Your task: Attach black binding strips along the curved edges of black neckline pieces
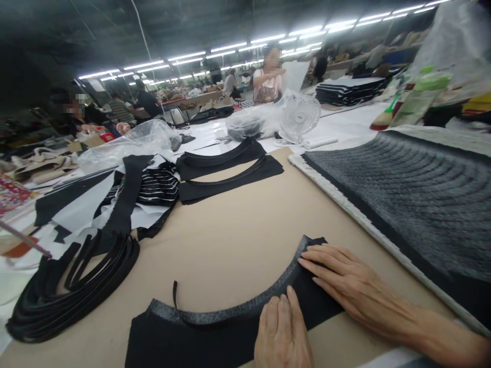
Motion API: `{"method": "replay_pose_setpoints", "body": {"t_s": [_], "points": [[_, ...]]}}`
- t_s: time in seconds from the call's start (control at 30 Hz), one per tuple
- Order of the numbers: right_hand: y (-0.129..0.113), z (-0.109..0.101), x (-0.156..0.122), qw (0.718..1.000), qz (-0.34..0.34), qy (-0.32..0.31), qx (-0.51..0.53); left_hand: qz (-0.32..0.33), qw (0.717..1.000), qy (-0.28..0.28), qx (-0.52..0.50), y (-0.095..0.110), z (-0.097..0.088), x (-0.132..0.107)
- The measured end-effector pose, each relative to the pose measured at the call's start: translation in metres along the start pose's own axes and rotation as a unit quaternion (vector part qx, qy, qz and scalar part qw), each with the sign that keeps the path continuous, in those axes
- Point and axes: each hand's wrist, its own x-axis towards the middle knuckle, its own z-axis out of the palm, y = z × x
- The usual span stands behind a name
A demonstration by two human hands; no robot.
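A curved black fabric piece [169, 342] lies on the tan table in front of me, with a grey speckled band [230, 312] along its inner curve. A narrow black fabric strip [175, 295] follows this band; its free end stands up at the left, and the rest runs towards my left hand [283, 329]. That hand is closed, its fingers bent and pressed together over the strip at the curve; its fingertips are partly hidden. Flat on the right end of the fabric piece rests my right hand [341, 273], fingers stretched out and holding nothing.
A bundle of black strips [95, 291] lies at left. Behind it are black and striped fabric pieces [159, 186]. More curved black pieces [230, 179] lie farther back. Stacked grey-black panels [402, 189] fill the right side. A white fan [299, 116] and a person [266, 87] are beyond.
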Motion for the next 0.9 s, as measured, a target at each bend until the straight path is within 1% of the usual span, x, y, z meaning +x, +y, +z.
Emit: {"method": "replay_pose_setpoints", "body": {"t_s": [0.07, 0.17, 0.23, 0.33, 0.43, 0.53, 0.63, 0.7, 0.77, 0.83, 0.9], "points": [[0.0, 0.002, -0.003, 1.0, -0.018, -0.01, -0.011, -0.024, 1.0, -0.006, -0.019, 0.0, -0.006, 0.002], [0.0, 0.003, -0.006, 0.999, -0.027, -0.014, -0.024, -0.007, 0.998, -0.038, -0.044, -0.009, -0.018, 0.005], [-0.003, 0.001, -0.005, 0.999, -0.031, -0.003, -0.02, 0.014, 0.998, -0.048, -0.028, -0.019, -0.026, 0.005], [-0.017, -0.005, 0.003, 0.999, -0.05, 0.02, 0.002, 0.019, 0.998, -0.052, 0.006, -0.031, -0.034, 0.001], [-0.037, -0.005, 0.014, 0.997, -0.072, 0.004, 0.032, 0.017, 0.997, -0.063, 0.028, -0.034, -0.036, -0.004], [-0.05, 0.002, 0.018, 0.995, -0.087, -0.01, 0.043, 0.017, 0.997, -0.064, 0.04, -0.034, -0.036, -0.005], [-0.053, 0.009, 0.016, 0.995, -0.096, -0.011, 0.018, 0.011, 0.997, -0.071, 0.01, -0.033, -0.035, -0.006], [-0.053, 0.011, 0.014, 0.995, -0.099, -0.009, 0.004, -0.007, 0.998, -0.057, -0.02, -0.032, -0.034, -0.007], [-0.054, 0.012, 0.013, 0.995, -0.103, -0.003, -0.005, -0.03, 0.998, -0.031, -0.041, -0.03, -0.033, -0.008], [-0.055, 0.013, 0.011, 0.994, -0.108, 0.001, -0.012, -0.04, 0.997, -0.023, -0.06, -0.029, -0.036, -0.008], [-0.054, 0.011, 0.01, 0.993, -0.114, 0.011, -0.025, -0.033, 0.995, -0.032, -0.089, -0.034, -0.044, -0.006]]}}
